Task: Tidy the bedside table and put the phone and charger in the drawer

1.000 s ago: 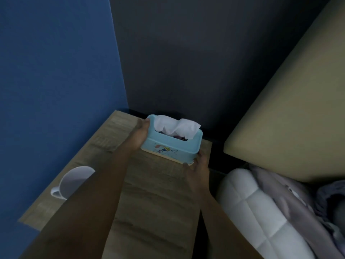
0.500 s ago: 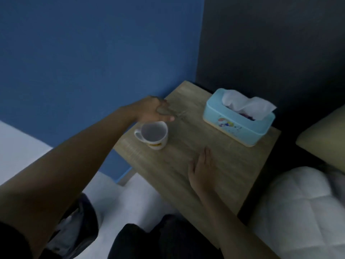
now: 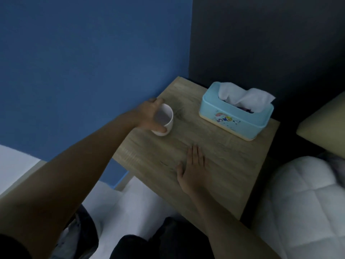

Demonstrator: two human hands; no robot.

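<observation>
A white mug (image 3: 166,118) stands near the left edge of the wooden bedside table (image 3: 233,165). My left hand (image 3: 149,116) is wrapped around the mug from the left side. A light blue tissue box (image 3: 235,116) with white tissue poking out sits at the table's back right corner. My right hand (image 3: 194,165) lies flat on the tabletop in front of the box, fingers together and holding nothing. No phone, charger or drawer shows in this view.
A blue wall (image 3: 93,62) runs along the table's left side and a dark wall (image 3: 261,34) stands behind it. A white quilted bed cover (image 3: 302,202) and a beige headboard (image 3: 324,126) are on the right. White floor lies below left.
Both hands let go of the tissue box. My left hand moved to the mug and closed around it, and the mug has shifted toward the back. My right hand settled flat on the tabletop.
</observation>
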